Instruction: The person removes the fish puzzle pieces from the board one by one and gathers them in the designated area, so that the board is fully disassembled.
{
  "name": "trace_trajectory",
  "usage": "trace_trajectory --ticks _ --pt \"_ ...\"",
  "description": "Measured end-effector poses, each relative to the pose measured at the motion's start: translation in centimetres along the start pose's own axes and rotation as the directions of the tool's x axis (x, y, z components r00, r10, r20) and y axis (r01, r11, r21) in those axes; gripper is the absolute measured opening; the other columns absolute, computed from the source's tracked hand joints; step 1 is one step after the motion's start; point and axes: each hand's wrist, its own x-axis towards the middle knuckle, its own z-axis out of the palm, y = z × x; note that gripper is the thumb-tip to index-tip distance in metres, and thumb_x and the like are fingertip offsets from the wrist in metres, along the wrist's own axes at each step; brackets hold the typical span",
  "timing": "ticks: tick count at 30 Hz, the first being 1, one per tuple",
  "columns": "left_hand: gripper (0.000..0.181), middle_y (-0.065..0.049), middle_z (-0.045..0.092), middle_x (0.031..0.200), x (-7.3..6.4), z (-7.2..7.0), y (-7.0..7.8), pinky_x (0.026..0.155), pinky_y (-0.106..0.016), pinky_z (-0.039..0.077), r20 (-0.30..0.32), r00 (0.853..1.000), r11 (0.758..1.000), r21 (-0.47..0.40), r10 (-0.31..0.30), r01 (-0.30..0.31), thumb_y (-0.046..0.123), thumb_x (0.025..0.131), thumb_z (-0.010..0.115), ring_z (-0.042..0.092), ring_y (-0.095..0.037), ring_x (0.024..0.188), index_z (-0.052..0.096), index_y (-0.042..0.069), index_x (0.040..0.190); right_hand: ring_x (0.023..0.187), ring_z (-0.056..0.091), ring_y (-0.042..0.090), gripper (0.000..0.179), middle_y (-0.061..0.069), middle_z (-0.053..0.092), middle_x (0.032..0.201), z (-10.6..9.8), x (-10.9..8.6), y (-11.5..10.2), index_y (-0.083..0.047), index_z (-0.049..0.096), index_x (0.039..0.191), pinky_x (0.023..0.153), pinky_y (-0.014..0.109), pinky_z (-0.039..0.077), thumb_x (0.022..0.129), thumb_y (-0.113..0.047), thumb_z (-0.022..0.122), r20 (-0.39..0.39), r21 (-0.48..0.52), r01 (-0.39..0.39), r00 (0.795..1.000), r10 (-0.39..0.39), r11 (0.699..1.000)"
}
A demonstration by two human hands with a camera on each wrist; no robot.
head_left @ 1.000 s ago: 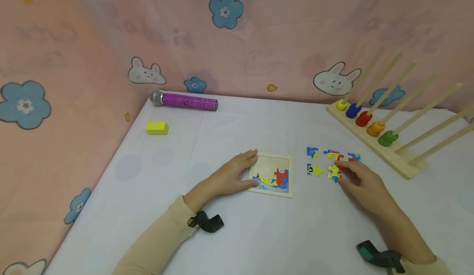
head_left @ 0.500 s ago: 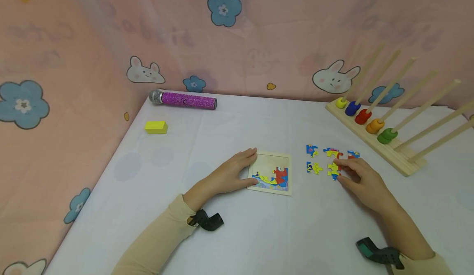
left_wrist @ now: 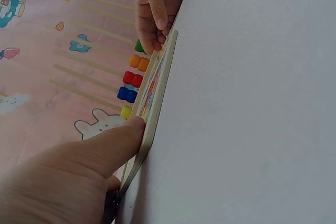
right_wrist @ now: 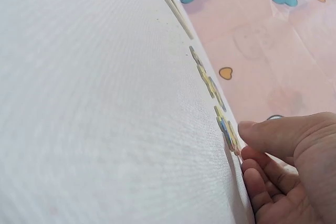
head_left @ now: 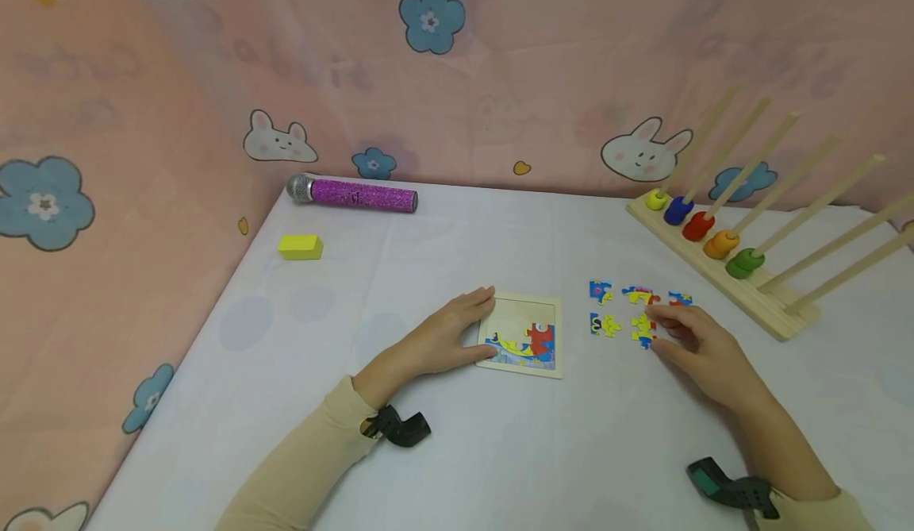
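On the table lies a square wooden puzzle tray with several pieces fitted along its lower part. My left hand rests along the tray's left side, its thumb at the near-left corner and its fingertips at the far-left corner. In the left wrist view the thumb touches the tray's rim. To the right, my right hand is at a yellow and blue jigsaw piece, thumb and index finger apart at its right edge. Some of its fingers are hidden in the head view. The right wrist view shows no piece pinched.
Other loose jigsaw pieces lie beside and beyond the right hand. A wooden bead rack with upright rods stands at the right. Far left are a purple microphone and a yellow block. A patterned pink cloth hangs behind the table.
The view has shifted slightly. Both hands stay nearly in place, the left at the tray and the right at the yellow and blue jigsaw piece.
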Motion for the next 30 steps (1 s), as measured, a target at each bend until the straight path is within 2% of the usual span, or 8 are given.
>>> trace_trajectory --ticks 8,12,17,22,24,30 --pt "0.077 -0.005 0.023 0.157 0.0 0.1 -0.1 0.120 -0.033 0.017 -0.001 1.000 1.000 -0.003 0.006 -0.006 0.041 0.087 0.067 0.019 -0.018 0.146 0.035 0.002 0.145 0.104 0.036 -0.023 0.044 0.019 0.055 0.121 0.1 -0.1 -0.4 0.000 0.054 0.127 0.086 -0.009 0.028 0.087 -0.009 0.068 -0.026 0.028 -0.007 1.000 0.007 1.000" --pt "0.078 -0.005 0.022 0.157 0.0 0.1 -0.1 0.120 -0.033 0.016 0.001 1.000 1.000 0.001 0.003 -0.003 0.042 0.087 0.066 0.019 -0.018 0.146 0.034 0.002 0.145 0.108 0.035 -0.024 0.047 0.014 0.056 0.123 0.0 -0.1 -1.0 -0.003 0.054 0.129 0.087 -0.008 0.027 0.086 -0.012 0.070 -0.025 0.033 -0.001 1.000 0.001 0.999" --pt "0.077 -0.004 0.021 0.158 0.0 0.0 0.0 0.120 -0.032 0.016 0.005 1.000 1.000 0.005 -0.003 0.003 0.042 0.087 0.066 0.018 -0.017 0.146 0.033 0.003 0.146 0.109 0.038 -0.020 0.045 0.004 0.056 0.122 0.2 0.0 -2.2 -0.007 0.054 0.129 0.088 -0.007 0.030 0.087 -0.014 0.069 0.005 0.070 -0.009 1.000 0.009 0.998" --pt "0.077 -0.005 0.022 0.158 -0.1 -0.1 0.1 0.120 -0.033 0.016 0.009 1.000 1.000 0.003 0.001 -0.001 0.041 0.087 0.066 0.018 -0.017 0.146 0.033 0.002 0.146 0.107 0.041 -0.019 0.045 0.011 0.055 0.125 0.9 0.2 -3.6 -0.006 0.053 0.130 0.088 -0.006 0.032 0.088 -0.017 0.068 0.057 0.095 -0.019 0.998 0.014 0.995" --pt "0.077 -0.005 0.022 0.158 -0.1 -0.2 0.1 0.120 -0.033 0.016 0.008 1.000 1.000 0.004 0.001 -0.001 0.041 0.087 0.066 0.018 -0.018 0.146 0.033 0.002 0.146 0.107 0.042 -0.018 0.045 0.014 0.056 0.126 1.3 0.4 -4.0 -0.004 0.053 0.130 0.089 -0.005 0.033 0.088 -0.015 0.067 0.070 0.106 0.000 0.997 -0.007 0.994" --pt "0.077 -0.005 0.022 0.157 -0.1 -0.1 0.0 0.120 -0.031 0.016 -0.002 1.000 1.000 -0.004 -0.002 0.002 0.040 0.087 0.067 0.019 -0.017 0.146 0.034 0.002 0.145 0.109 0.042 -0.015 0.045 0.011 0.058 0.126 2.5 1.0 -5.1 -0.004 0.054 0.129 0.091 -0.004 0.031 0.088 -0.015 0.068 0.094 0.082 0.052 0.994 -0.060 0.995"
